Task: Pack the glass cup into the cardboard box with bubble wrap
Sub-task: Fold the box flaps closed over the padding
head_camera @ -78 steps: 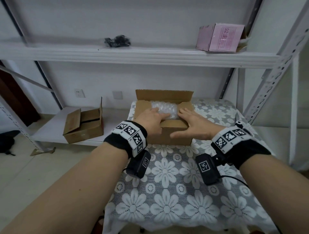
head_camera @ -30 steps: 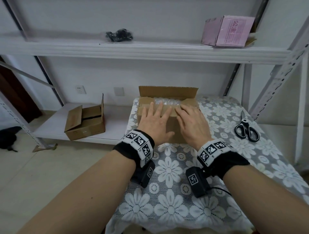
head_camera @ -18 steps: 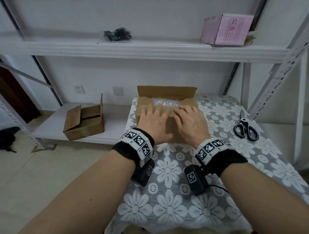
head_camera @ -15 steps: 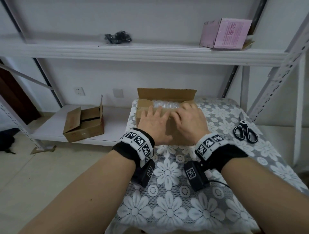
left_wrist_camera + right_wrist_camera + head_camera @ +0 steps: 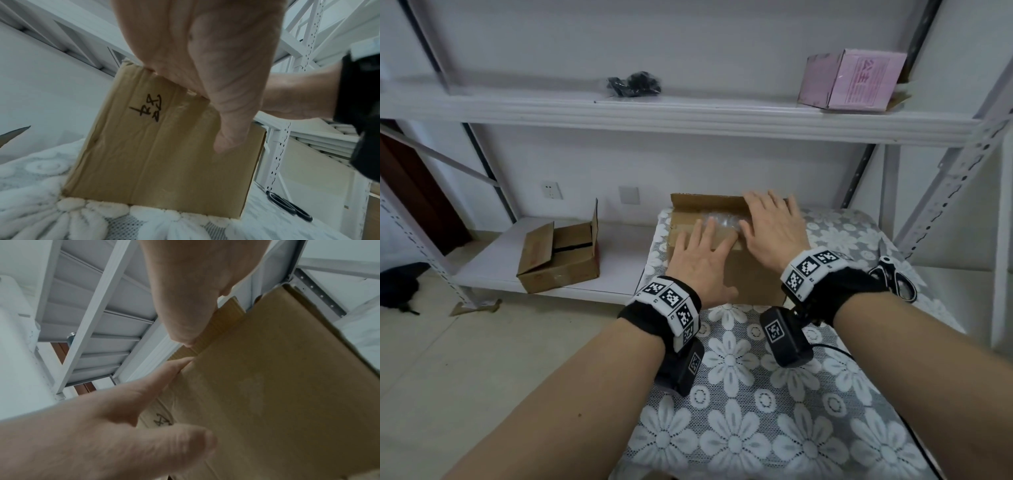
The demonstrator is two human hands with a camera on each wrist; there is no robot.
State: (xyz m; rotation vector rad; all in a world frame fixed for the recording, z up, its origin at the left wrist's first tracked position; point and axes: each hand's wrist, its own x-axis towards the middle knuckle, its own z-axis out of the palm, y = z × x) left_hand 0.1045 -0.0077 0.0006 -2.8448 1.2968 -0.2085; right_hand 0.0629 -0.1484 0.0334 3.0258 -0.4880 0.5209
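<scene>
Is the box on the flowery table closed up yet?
Not yet. The cardboard box is partly open: its far flap stands up and bubble wrap shows, while the left hand presses the near flap down.

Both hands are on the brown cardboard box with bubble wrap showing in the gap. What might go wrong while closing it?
1. The bubble wrap bulges in the gap of the brown cardboard box; pressing by the left hand might stress whatever lies under it.
2. The right hand reaches for the upright far flap; it may spring back unsecured.

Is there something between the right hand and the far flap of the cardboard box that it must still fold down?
Nothing visible: the right hand already reaches the far flap over the bubble wrap; the left hand presses the near flap.
</scene>
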